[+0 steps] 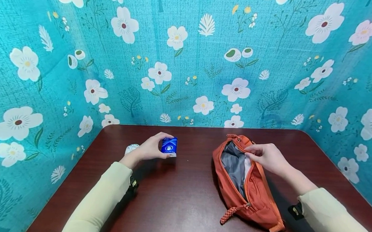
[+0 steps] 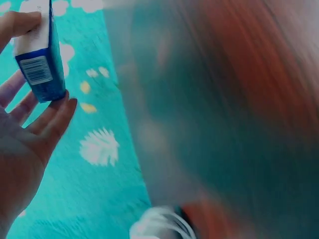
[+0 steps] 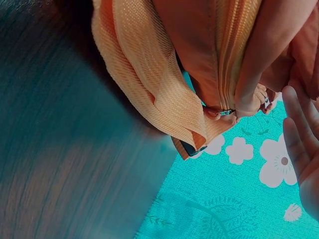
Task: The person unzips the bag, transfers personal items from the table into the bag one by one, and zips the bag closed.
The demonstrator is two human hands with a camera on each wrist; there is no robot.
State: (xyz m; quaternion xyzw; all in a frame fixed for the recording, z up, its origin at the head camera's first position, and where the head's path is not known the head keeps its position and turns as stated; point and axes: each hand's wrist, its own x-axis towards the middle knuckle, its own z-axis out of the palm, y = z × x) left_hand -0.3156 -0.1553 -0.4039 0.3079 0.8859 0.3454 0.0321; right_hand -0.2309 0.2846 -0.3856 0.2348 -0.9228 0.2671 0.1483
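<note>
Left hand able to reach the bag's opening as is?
Likely yes: nothing visible stands between the left hand, holding a blue box, and the orange bag, whose mouth gapes open.

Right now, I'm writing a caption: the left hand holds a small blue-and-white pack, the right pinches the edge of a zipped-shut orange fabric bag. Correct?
Not quite: the head view shows the orange fabric bag open, its grey lining exposed. The rest is right.

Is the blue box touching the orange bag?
Apart. The head view shows a wide strip of brown tabletop between the blue box and the orange bag.
</note>
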